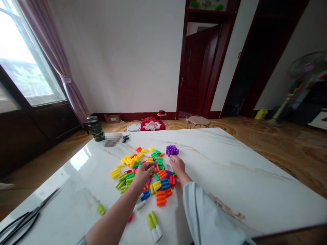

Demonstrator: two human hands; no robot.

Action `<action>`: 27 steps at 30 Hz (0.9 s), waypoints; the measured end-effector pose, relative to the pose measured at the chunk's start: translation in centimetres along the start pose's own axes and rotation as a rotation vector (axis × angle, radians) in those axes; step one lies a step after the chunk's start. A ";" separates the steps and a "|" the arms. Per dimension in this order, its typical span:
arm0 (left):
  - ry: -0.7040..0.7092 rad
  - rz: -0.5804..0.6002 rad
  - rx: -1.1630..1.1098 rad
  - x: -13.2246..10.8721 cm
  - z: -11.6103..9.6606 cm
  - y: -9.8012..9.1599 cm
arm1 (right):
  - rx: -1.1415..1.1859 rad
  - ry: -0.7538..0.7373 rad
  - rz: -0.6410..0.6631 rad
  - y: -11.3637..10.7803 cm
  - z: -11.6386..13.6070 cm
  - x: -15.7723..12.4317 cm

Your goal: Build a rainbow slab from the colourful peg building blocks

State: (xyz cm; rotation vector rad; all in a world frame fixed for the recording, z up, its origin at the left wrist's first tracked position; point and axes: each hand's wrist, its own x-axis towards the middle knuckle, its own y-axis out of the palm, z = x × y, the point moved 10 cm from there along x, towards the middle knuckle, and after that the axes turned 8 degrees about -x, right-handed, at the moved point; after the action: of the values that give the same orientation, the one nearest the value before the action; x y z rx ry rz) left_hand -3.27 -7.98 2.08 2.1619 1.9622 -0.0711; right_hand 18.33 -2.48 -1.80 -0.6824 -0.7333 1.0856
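A heap of small plastic building pieces [143, 170] in yellow, green, orange, blue and red lies on the white marble table [230, 170]. My left hand [144, 172] hovers over the heap with curled fingers, pinched at a piece near the middle; what it holds is too small to name. My right hand [177, 164] rests on the table beside the heap, fingers bent, just below a purple cluster of joined pieces [172, 150]. A yellow-and-white joined piece [154, 225] lies near the front edge.
Black scissors [22, 217] lie at the table's front left. A dark green jar [95, 128], a blurred object and keys [125, 138] stand at the far left edge. Beyond are a small stool [198, 120], a red cushion [152, 125] and a fan [304, 75].
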 end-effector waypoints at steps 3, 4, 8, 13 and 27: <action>0.025 0.007 0.027 0.3 0.2 -0.3 | -0.047 -0.003 0.015 0.2 0.0 0.1; 0.040 0.008 0.051 0.4 0.2 -0.4 | -0.054 -0.007 0.018 0.2 0.1 0.0; 0.199 -0.039 0.318 0.8 -0.9 -1.4 | -0.078 -0.029 0.029 0.1 0.2 -0.3; 0.365 -0.142 0.777 0.7 -3.9 -3.7 | -0.021 -0.003 0.037 -0.1 0.3 -0.9; 0.079 0.300 1.299 -2.9 -1.0 -2.8 | 0.210 -0.200 0.778 2.2 10.2 -10.6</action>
State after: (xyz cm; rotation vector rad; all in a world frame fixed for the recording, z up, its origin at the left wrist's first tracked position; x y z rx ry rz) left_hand -6.47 -10.40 3.22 3.1214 1.7397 -1.6026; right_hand 6.00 -10.43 0.45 -0.6981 -0.5090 1.9356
